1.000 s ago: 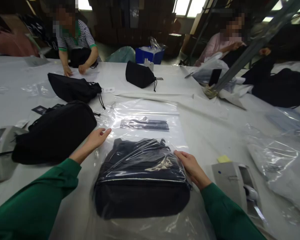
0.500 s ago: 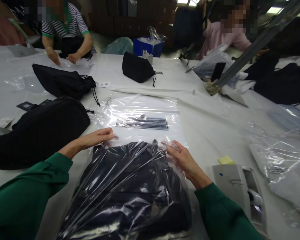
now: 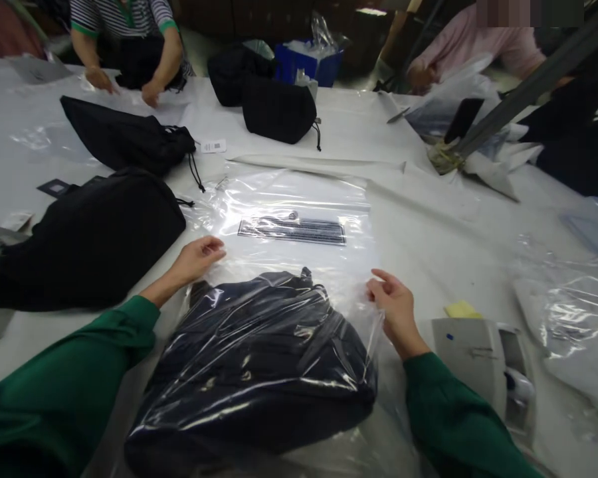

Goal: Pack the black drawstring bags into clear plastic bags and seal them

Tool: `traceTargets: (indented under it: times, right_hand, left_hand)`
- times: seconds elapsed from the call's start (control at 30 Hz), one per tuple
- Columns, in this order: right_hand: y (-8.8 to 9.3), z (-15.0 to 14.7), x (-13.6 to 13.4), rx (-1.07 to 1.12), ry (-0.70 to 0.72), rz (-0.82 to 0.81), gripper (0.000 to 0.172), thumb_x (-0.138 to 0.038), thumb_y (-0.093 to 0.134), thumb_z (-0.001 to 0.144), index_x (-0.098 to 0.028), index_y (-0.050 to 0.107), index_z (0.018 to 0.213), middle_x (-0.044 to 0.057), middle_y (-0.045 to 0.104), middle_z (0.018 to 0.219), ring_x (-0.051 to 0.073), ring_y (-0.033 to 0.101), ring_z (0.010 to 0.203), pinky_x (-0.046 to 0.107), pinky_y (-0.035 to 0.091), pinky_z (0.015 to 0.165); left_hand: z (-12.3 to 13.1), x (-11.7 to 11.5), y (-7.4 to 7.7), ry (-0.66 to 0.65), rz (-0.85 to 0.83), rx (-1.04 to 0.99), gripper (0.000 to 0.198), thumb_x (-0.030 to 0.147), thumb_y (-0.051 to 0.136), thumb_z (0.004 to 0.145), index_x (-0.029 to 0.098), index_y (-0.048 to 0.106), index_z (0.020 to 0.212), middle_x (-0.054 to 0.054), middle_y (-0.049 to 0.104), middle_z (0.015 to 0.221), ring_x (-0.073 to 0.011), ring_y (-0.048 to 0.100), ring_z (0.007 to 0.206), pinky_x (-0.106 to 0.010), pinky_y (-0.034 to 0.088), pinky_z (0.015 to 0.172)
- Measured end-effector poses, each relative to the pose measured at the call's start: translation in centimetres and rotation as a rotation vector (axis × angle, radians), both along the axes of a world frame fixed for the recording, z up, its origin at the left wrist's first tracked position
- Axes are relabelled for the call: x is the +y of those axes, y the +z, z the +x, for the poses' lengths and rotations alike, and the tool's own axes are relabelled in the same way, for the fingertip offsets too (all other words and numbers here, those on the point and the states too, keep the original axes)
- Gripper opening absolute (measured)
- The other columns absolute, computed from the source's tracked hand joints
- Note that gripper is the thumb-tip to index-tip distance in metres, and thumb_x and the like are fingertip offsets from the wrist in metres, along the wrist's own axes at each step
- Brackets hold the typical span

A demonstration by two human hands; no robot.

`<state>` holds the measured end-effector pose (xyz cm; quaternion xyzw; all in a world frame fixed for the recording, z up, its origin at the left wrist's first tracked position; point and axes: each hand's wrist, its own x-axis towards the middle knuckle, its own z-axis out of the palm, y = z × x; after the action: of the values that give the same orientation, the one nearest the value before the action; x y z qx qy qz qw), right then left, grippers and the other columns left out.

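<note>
In front of me a clear plastic bag [image 3: 299, 255] lies on the white table, with a printed warning panel on its upper part. Inside it is a dark, bulky fabric item [image 3: 259, 365], a drawstring pouch by its look, filling the lower part. My left hand [image 3: 197, 259] pinches the bag's left edge, level with the item's upper end. On the opposite side my right hand [image 3: 395, 309] has thumb and fingers closed on the bag's right edge. The film between my hands is spread wide and creased over the dark item.
Black drawstring pouches lie left, one near [image 3: 90, 239] and one farther [image 3: 124, 136]; another pouch [image 3: 279, 109] stands at the back. A grey tape dispenser [image 3: 471, 362] is at right, beside more plastic bags [image 3: 578, 318]. A metal pole [image 3: 508, 99] slants up. Two co-workers are across the table.
My right hand has moved outward to the right along the bag, and the film is spread wider. The dark item shows more of its shape. A second black pouch now appears at the back.
</note>
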<state>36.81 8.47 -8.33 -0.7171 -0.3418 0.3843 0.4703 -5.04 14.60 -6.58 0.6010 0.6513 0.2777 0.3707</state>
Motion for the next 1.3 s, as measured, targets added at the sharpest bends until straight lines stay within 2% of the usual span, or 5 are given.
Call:
traceTargets:
  times: [0.23, 0.5, 0.8, 1.0, 1.3]
  right_hand:
    - [9.8, -3.0, -9.6, -0.63, 0.845, 0.487, 0.085, -0.077, 0.049, 0.08, -0.026, 0.036, 0.147, 0.012, 0.035, 0.154, 0.039, 0.028, 0.142, 0.06, 0.02, 0.115]
    - [1.7, -5.1, -10.9, -0.764, 0.98, 0.698, 0.098, -0.068, 0.056, 0.082, -0.018, 0.012, 0.153, 0.023, 0.043, 0.142, 0.037, 0.044, 0.131, 0.056, 0.039, 0.106]
    - [7.7, -2.0, -16.8, -1.043, 1.139, 0.841, 0.075, -0.059, 0.041, 0.095, -0.026, 0.012, 0.155, 0.014, 0.015, 0.161, 0.035, 0.02, 0.146, 0.059, 0.012, 0.116]
    - [1.5, -2.2, -20.3, -0.892, 1.699, 0.501, 0.057, -0.043, 0.046, 0.098, -0.021, 0.033, 0.15, 0.012, 0.041, 0.152, 0.023, 0.034, 0.142, 0.047, 0.021, 0.117]
    - [6.3, -3.1, -24.1, -0.736, 1.626, 0.376, 0.082, -0.058, 0.061, 0.084, -0.018, 0.033, 0.15, 0.019, 0.035, 0.153, 0.034, 0.029, 0.143, 0.058, 0.01, 0.117]
  left_hand:
    - [0.0, -15.7, 10.4, -0.465, 0.16, 0.268, 0.094, 0.067, 0.07, 0.066, 0.03, 0.039, 0.146, -0.004, 0.033, 0.156, -0.0437, 0.024, 0.141, -0.057, 0.015, 0.116]
    - [0.5, -20.8, 4.0, -0.794, 0.542, 0.515, 0.069, 0.057, 0.072, 0.074, 0.032, 0.054, 0.135, -0.012, 0.038, 0.152, -0.0423, 0.032, 0.138, -0.063, 0.015, 0.115]
    - [3.0, -29.2, 4.8, -1.035, 0.482, 0.557, 0.075, 0.043, 0.057, 0.092, 0.028, 0.018, 0.154, -0.009, 0.02, 0.16, -0.0298, 0.021, 0.147, -0.045, 0.006, 0.121]
    - [1.4, -32.6, -1.4, -1.137, 0.225, 0.38, 0.075, 0.055, 0.051, 0.092, 0.023, 0.022, 0.153, -0.015, 0.027, 0.157, -0.0298, 0.028, 0.144, -0.045, 0.016, 0.12]
    - [5.3, -31.3, 4.1, -0.687, 0.052, -0.093, 0.041, 0.037, 0.037, 0.1, 0.025, 0.055, 0.135, -0.005, 0.049, 0.146, -0.024, 0.045, 0.135, -0.041, 0.033, 0.115]
